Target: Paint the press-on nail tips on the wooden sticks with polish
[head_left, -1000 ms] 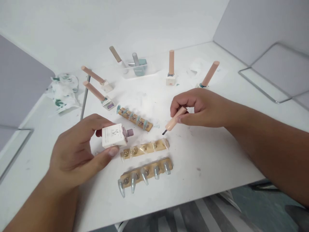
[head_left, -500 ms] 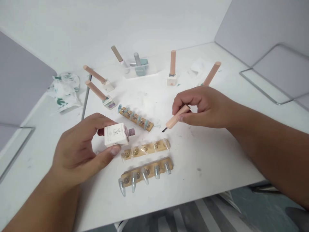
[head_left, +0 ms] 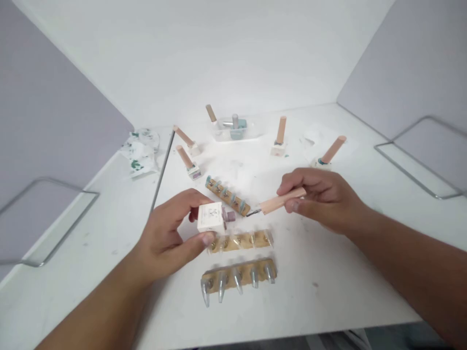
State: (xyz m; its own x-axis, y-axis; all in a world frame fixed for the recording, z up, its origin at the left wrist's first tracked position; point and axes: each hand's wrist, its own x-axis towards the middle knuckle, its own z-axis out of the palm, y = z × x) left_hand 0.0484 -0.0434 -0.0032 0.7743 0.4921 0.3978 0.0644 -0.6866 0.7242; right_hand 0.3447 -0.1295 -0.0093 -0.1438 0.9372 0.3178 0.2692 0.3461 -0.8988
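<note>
My left hand [head_left: 171, 236] grips a small white square nail-polish bottle [head_left: 212, 217], tipped so its mauve open neck faces right. My right hand [head_left: 323, 197] pinches the bottle's peach-coloured brush cap [head_left: 281, 201], held nearly level, its dark brush tip a short gap from the neck. Below the hands lie three wooden strips with false nails on them: one with teal nails [head_left: 226, 196], one with clear nails [head_left: 241, 240], one with silvery pointed nails [head_left: 239, 278].
Several closed polish bottles with peach caps stand on the white table [head_left: 328, 272]: two at the left [head_left: 184, 146], one at the middle back [head_left: 279, 138], one at the right [head_left: 330, 153]. A clear tray [head_left: 235, 129] holds more bottles. A stained tissue [head_left: 140, 153] lies at the left.
The camera has tilted up and pulled back. My right hand has turned the brush cap nearly level and brought its tip closer to the bottle's neck. My left hand still holds the bottle.
</note>
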